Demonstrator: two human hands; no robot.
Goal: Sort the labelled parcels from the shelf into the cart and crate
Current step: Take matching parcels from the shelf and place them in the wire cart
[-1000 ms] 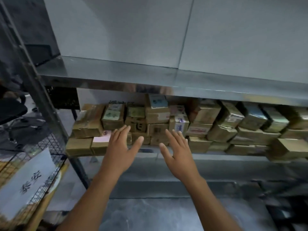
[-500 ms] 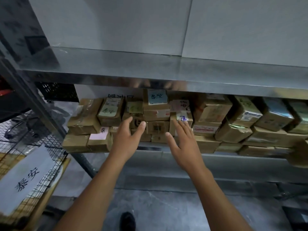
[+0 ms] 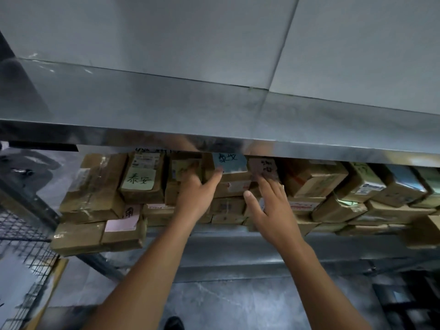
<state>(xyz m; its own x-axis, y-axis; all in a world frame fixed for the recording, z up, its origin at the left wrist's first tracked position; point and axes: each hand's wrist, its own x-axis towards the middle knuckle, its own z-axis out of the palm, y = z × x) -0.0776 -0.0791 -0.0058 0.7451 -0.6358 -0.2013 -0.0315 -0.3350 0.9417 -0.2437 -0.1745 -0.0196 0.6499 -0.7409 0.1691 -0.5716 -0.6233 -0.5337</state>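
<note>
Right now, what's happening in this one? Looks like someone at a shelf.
A person has both bare hands in among taped cardboard parcels stacked on a metal shelf. The left hand lies against the stack with its thumb at the blue-labelled parcel. The right hand has straight fingers touching the pinkish-labelled parcel just right of it. Neither hand grips anything, and no parcel is lifted out. A wire cart shows at the left edge.

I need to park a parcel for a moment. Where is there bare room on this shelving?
The upper shelf top is bare from its front lip back to the wall. The lower shelf is crowded: stacked parcels fill it across the view.
</note>
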